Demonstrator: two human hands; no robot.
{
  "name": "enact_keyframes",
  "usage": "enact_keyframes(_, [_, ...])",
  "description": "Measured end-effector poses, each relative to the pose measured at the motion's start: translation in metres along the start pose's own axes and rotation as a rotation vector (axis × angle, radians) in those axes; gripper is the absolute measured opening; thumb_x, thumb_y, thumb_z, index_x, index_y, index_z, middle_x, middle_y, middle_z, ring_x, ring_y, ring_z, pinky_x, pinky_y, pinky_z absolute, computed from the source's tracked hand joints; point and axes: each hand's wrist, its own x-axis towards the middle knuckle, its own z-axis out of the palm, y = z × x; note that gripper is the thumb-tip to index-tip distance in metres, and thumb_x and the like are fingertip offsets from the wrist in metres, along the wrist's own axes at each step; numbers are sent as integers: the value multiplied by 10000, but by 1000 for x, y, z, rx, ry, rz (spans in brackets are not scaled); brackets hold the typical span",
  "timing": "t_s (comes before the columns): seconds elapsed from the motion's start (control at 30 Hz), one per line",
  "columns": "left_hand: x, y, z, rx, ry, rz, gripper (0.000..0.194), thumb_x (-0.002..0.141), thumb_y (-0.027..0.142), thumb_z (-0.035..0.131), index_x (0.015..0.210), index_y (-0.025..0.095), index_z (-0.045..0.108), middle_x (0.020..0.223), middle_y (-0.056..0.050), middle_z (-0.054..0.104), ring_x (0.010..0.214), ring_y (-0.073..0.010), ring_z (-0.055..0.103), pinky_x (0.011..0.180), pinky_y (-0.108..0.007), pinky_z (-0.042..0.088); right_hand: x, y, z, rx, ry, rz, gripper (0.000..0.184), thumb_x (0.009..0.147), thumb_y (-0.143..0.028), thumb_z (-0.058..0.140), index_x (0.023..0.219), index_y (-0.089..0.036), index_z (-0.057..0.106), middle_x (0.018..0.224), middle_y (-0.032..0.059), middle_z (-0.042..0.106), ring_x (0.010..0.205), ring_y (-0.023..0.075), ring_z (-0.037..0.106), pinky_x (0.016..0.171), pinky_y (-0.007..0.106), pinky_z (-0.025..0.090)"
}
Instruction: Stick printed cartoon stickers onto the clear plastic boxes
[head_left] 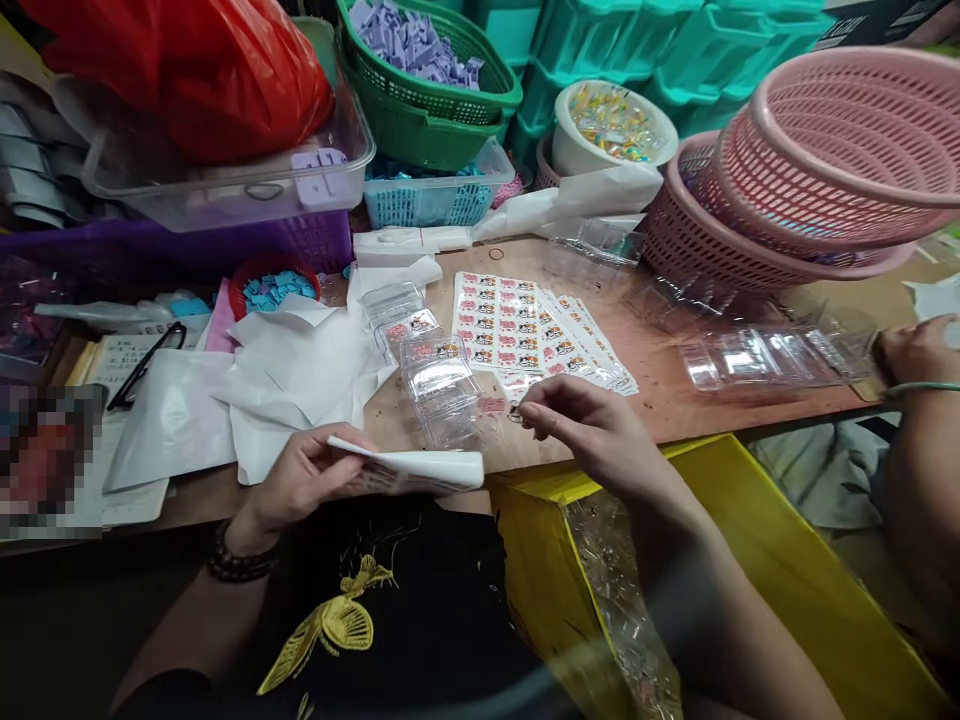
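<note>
My left hand (311,475) is closed on a curled sticker sheet (442,468), its white backing turned up and some print showing beneath. Pinched between the thumb and forefinger of my right hand (581,425) is a small clear sticker (516,413) with dark print. Just beyond my hands lie clear plastic boxes (439,385), a few with cartoon cat stickers on them. Behind my right hand, printed sticker sheets (499,320) are fanned out on the wooden table (540,262).
Peeled white backing paper (300,365) is heaped at left, near a red basket (238,290) of blue pieces. More clear boxes (772,358) lie at right, below pink baskets (765,130). Another person's hand (926,350) rests there. A yellow-edged bin (720,500) stands below the table.
</note>
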Motion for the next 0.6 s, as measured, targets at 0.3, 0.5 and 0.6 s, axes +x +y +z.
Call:
enact_keyframes(0.3, [24, 18, -16, 174, 103, 86, 346, 829, 365, 473, 617, 151, 643, 414, 22, 364, 406, -98, 279, 429, -263, 204, 45, 4, 9, -112, -378, 234, 303, 712, -463, 733, 690, -192, 598, 613, -28, 555, 540, 90, 476, 494, 239, 399])
enact_keyframes(0.5, [33, 15, 13, 552, -118, 114, 389, 916, 414, 514, 991, 131, 770, 464, 68, 418, 429, -75, 294, 441, -216, 232, 52, 3, 14, -145, -397, 223, 204, 755, -368, 688, 670, -198, 613, 563, -37, 538, 490, 79, 428, 461, 234, 336])
enact_keyframes(0.6, [35, 14, 18, 668, -141, 163, 323, 892, 357, 551, 1016, 164, 779, 521, 51, 560, 422, -65, 325, 436, -202, 259, 54, 5, 17, -148, -418, 208, 193, 756, -351, 684, 659, -196, 621, 583, -32, 568, 506, 80, 439, 503, 247, 352])
